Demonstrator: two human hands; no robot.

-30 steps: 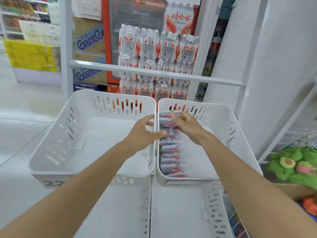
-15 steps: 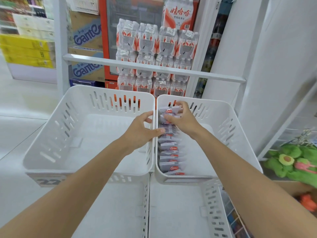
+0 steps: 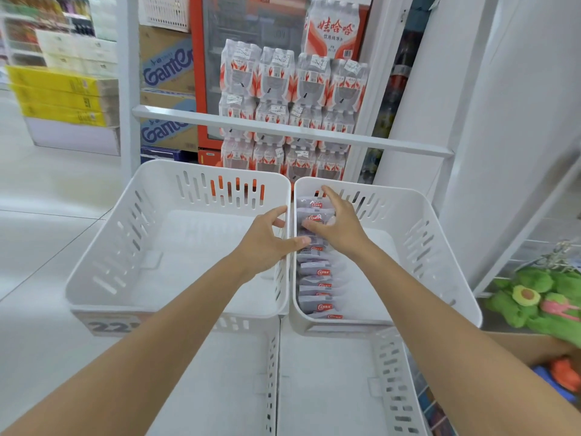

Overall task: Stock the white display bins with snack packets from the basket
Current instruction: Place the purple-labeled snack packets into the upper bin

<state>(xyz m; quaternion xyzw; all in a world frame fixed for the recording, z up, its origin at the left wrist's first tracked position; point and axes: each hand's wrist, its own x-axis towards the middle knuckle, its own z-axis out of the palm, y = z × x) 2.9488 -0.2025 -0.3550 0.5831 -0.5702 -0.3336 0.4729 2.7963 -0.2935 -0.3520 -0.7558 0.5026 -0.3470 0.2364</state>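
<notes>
So you have one packet row [image 3: 314, 272] lining the right bin [image 3: 408, 221]; right hand [image 3: 339, 228] spread flat atop it; left bin [image 3: 125, 234] awaits

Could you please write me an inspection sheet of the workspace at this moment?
Surface: white tiered rack, crossbar behind the bins.
Job's things: left bin holds no packets; right bin has one row of snack packets along its left wall. Basket not seen.
Clutter: green plush toys at lower right.
Grippers: left hand on the rims where the bins meet; right hand spread, resting on the rear packets.
Cables: nothing seen.
Surroundings: bottled water packs, cardboard cartons, yellow boxes, pale floor.
</notes>
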